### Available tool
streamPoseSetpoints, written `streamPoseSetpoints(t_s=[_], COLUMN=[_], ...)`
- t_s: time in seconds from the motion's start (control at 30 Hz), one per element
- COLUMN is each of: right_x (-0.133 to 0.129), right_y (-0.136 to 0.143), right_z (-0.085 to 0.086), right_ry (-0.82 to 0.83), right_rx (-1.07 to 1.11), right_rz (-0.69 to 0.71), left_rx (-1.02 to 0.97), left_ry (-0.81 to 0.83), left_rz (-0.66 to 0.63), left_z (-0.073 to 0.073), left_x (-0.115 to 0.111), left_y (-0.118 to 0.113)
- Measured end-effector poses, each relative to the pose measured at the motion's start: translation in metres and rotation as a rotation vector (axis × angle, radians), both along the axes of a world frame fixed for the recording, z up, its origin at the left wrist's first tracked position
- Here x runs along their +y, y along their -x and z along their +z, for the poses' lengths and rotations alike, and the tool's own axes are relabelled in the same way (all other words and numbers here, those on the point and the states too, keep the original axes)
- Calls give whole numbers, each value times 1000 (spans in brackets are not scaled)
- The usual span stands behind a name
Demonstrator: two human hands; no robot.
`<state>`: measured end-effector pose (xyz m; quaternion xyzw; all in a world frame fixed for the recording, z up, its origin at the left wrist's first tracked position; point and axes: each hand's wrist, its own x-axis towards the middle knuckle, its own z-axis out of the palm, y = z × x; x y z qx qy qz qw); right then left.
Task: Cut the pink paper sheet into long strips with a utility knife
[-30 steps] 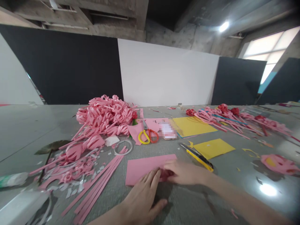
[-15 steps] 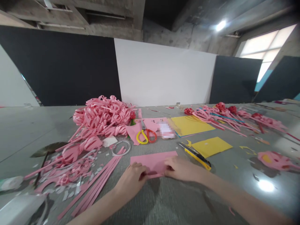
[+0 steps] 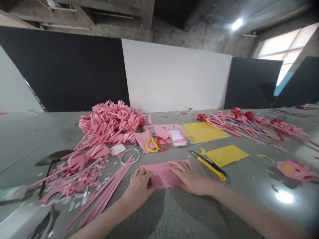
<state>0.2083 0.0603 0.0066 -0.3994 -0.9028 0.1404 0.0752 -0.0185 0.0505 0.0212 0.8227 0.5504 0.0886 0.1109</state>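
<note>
A rectangular sheet of pink paper [image 3: 160, 174] lies flat on the grey surface in front of me. My left hand [image 3: 141, 184] is on its left end, fingers curled over the paper and the thumb along the near edge. Across the right part of the sheet, my right hand [image 3: 189, 177] rests with its fingers stretched out. Just beyond the paper are scissors [image 3: 156, 143] with one yellow and one red handle. To the right of my right hand lies a yellow and black utility knife [image 3: 210, 166]. Long pink paper strips [image 3: 104, 191] fan out left of my left hand.
A large heap of looped pink paper [image 3: 112, 121] stands at the back left, with scraps [image 3: 74, 181] before it. A roll of clear tape [image 3: 130, 156], a phone [image 3: 178, 138], yellow sheets [image 3: 205, 132] and pink and red paper flowers [image 3: 239, 122] lie farther out.
My right hand has gone from curled at the paper's near edge to flat across it, fingers stretched forward. My left hand has shifted slightly left along the sheet.
</note>
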Motion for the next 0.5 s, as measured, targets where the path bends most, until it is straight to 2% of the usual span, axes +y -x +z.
streamPoseSetpoints(t_s=[0.2, 0.5], right_x=[1, 2], right_y=[0, -1], right_z=[3, 1], right_ry=[51, 60], right_rx=[-28, -10], right_rz=[-4, -4], left_rx=[21, -68], left_ry=[97, 360], left_rz=[46, -65], left_z=[1, 15], left_x=[9, 22], left_y=[8, 21])
